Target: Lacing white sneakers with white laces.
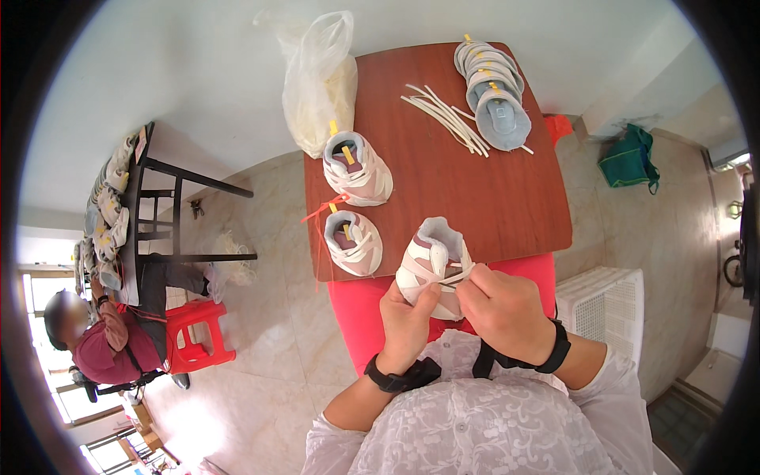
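At the near edge of the table I hold a white and pink shoe upper (423,255) over my lap, its grey-lined opening facing away from me. My left hand (405,322) is closed on its side, the thumb pressing near the lacing. The fingers of my right hand (507,307) are pinched at the front of the upper, on a white shoelace (457,278); the fingertips partly hide it. To the left, two laced pink and white uppers, a farther one (369,179) and a nearer one (358,252), stand with red string (324,209) by them.
On the brown table (427,182) lie loose white laces (451,119) and a row of nested grey uppers (503,119). A plastic bag (317,95) stands at the far left corner. A white crate (606,305) is at my right. Left, another person (119,344) sits at a black-legged table (176,190).
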Demonstrator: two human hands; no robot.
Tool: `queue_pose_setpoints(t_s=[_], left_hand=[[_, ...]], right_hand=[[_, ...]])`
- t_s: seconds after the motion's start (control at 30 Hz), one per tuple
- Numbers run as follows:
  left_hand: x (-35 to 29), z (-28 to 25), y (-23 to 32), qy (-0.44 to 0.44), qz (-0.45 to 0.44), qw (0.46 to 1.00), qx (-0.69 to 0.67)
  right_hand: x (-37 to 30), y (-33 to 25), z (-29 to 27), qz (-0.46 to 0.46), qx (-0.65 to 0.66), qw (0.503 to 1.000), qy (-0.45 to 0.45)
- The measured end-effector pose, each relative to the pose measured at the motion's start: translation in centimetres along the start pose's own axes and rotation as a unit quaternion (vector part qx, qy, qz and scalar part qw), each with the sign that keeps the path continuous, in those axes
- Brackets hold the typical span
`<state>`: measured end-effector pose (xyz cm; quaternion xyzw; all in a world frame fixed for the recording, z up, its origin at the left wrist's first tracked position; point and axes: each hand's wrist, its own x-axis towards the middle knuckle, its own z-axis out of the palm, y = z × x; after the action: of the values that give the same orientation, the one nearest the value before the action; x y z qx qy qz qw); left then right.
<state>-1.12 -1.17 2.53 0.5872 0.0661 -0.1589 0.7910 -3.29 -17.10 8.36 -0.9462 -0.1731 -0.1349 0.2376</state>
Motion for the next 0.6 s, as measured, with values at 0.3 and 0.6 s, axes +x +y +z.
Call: queue_pose_setpoints(t_s=[0.3, 0.6], left_hand=[[0.3, -0.3, -1.6, -0.008, 0.048, 0.998, 0.040], [1.7, -0.5, -3.6, 0.015, 0.036, 0.998, 0.052]], right_hand=[[-0.1, 0.1, 1.6, 0.046, -0.003, 0.998, -0.033], [-0.2, 1.2, 4.3, 0.018, -0.027, 0.999, -0.044]])
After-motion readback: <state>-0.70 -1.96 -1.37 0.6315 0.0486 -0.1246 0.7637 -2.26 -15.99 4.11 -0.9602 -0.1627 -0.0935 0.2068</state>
